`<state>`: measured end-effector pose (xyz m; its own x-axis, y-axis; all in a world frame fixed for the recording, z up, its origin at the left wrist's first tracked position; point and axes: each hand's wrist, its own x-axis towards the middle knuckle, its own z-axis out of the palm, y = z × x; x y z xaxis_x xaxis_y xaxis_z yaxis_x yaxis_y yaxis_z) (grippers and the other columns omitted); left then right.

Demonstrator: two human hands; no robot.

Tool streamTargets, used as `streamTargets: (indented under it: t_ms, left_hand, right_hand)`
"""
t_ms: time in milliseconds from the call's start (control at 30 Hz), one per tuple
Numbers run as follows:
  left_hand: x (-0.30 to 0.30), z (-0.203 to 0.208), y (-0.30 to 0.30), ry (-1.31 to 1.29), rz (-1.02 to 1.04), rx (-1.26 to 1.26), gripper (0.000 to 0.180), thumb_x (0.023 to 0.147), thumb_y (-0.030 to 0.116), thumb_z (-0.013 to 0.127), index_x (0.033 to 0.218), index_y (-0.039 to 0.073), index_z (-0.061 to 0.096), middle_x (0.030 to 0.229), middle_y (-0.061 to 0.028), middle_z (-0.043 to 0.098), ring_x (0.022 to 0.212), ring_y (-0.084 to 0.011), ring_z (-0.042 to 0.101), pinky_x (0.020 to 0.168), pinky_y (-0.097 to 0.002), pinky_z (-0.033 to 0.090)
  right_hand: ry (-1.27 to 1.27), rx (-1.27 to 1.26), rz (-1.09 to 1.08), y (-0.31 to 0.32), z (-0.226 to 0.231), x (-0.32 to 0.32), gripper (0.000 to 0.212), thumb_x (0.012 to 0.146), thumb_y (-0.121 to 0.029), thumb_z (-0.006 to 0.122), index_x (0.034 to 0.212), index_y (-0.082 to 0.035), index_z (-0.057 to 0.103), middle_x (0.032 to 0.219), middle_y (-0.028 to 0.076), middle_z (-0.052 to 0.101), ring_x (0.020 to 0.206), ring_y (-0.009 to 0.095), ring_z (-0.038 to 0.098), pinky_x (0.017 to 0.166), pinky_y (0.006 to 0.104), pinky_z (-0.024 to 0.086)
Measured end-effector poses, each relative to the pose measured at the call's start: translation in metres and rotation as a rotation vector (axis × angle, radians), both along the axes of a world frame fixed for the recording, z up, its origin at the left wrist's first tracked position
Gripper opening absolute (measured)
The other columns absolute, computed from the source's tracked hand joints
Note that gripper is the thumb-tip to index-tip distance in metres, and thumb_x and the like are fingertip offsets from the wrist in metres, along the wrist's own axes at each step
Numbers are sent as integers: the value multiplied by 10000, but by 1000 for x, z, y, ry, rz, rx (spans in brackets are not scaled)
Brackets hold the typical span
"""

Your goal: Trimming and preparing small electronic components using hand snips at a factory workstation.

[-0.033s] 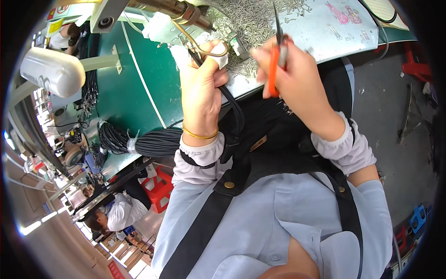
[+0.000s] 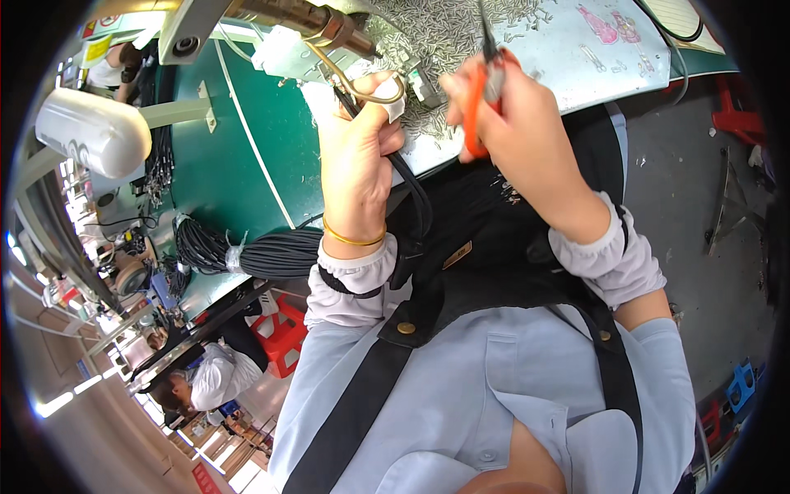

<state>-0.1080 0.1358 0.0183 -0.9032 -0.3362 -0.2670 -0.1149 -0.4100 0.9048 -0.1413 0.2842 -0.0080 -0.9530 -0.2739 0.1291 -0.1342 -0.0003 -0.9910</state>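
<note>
My left hand (image 2: 355, 152) is closed around a black cable (image 2: 411, 185), which hangs down from the fist toward my lap. White wrapping covers a fingertip of that hand, right beside a bent brass-coloured rod (image 2: 362, 93) of the bench machine (image 2: 346, 34). What the cable's upper end touches is hidden. In my right hand (image 2: 527, 123) is a pair of orange-handled pliers (image 2: 475, 111) with a long, dark, pointed nose aimed away from me. Heaped beyond both hands are many small silvery metal pins (image 2: 448, 41) on a pale board (image 2: 576, 70).
A tied bundle of black cables (image 2: 276, 253) lies on the green bench (image 2: 247, 165) at left. A white cylindrical lamp-like part (image 2: 95, 130) juts in at far left. Another person (image 2: 218, 377) sits at lower left near a red stool (image 2: 284, 333).
My right hand has shifted slightly up and to the left, and the pliers' nose has moved farther away. My left hand and the cable look unmoved.
</note>
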Motion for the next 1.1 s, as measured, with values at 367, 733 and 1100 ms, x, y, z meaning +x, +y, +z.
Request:
streamTargets:
  t_ms: [367,733,1100]
  left_hand:
    - [-8,1,-19,-63,-181,72,69,765,0,572,828,18,548,615,21,460,444,-19,307,384,-169,217]
    - [-8,2,-18,-62,-146,42,76,752,-18,568,822,5,550,626,6,480,433,-23,309,379,-171,214]
    - [21,12,-1,-56,-105,-3,148,739,-15,583,886,-21,568,706,-10,533,505,-17,367,419,-164,248]
  right_hand:
    - [-188,86,179,-17,0,-30,200,851,-213,536,832,-14,533,524,-27,414,417,51,389,384,211,337]
    - [-77,163,149,-17,-4,-30,207,846,-222,548,847,-15,543,528,-28,432,420,51,382,383,217,320]
    - [-263,-70,225,2,15,-3,160,838,-173,552,840,-14,535,624,8,516,410,47,409,376,186,341]
